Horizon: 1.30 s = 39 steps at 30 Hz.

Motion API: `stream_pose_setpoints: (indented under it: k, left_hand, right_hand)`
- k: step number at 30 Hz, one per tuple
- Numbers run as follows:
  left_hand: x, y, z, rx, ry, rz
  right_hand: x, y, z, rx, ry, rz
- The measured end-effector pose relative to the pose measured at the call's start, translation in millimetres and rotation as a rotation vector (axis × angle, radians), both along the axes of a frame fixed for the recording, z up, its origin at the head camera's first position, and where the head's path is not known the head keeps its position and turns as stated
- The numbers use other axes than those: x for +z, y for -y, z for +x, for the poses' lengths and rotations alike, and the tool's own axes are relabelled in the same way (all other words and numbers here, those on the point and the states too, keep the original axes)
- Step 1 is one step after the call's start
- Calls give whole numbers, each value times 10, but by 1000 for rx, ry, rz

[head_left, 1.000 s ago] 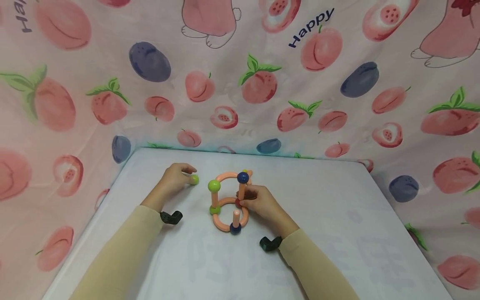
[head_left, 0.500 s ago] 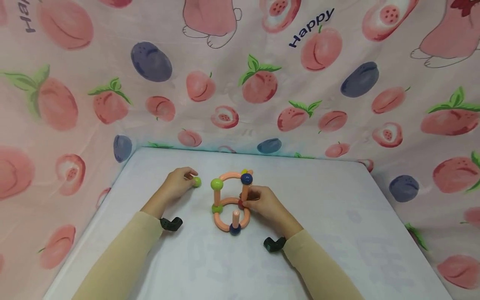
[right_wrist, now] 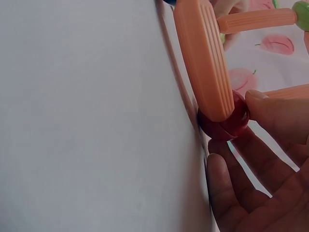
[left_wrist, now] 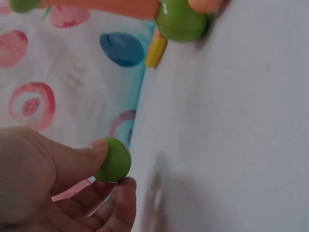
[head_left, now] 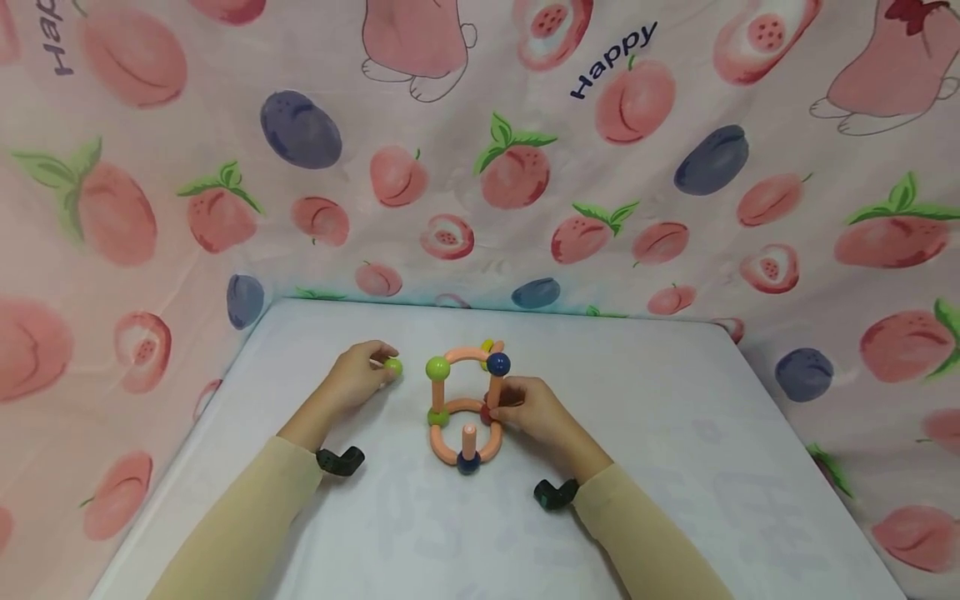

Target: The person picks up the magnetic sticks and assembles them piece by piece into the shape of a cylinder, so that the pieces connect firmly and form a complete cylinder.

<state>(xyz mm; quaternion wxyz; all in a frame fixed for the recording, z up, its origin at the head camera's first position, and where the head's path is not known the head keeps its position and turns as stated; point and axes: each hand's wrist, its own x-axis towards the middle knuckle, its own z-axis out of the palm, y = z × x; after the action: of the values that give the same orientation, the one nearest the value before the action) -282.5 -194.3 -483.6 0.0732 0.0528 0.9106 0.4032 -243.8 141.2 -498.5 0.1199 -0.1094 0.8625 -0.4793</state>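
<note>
My left hand (head_left: 356, 375) pinches a loose lime-green ball (left_wrist: 116, 162) between thumb and fingers, left of a ball-and-rod structure and apart from it. The structure has a base ring of curved orange rods (head_left: 442, 450) joined by balls. Two upright rods carry a green ball (head_left: 438, 368) and a navy ball (head_left: 498, 364), bridged by a curved rod. A short upright rod (head_left: 469, 440) with a bare top stands on the front navy ball (head_left: 468, 462). My right hand (head_left: 536, 408) grips the red ball (right_wrist: 224, 123) at the ring's right side.
Behind the structure lies a yellow piece with an orange rod (head_left: 488, 350), partly hidden. A white cloth covers the table (head_left: 675, 433). A fruit-printed curtain (head_left: 480, 167) rises at the table's back and sides.
The structure has shifted slightly right and turned a little in my right hand's hold. My left hand, with the green ball, has come slightly right and nearer.
</note>
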Motion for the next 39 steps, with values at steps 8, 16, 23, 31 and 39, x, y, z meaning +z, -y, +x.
stream_pose_setpoints:
  k: [8, 16, 23, 31, 39]
  left_hand:
    - [272, -30, 327, 52, -53, 47]
    - [593, -237, 826, 104, -69, 182]
    - [712, -525, 1209, -4, -121, 289]
    - [632, -774, 1415, -82, -53, 390]
    - [549, -845, 1454, -101, -34, 413]
  right_hand:
    - [8, -66, 65, 10, -10, 11]
    - [7, -128, 123, 23, -29, 36]
    - [5, -167, 175, 26, -38, 64]
    - [11, -178, 223, 49, -70, 60]
    - [29, -142, 272, 31, -58, 77]
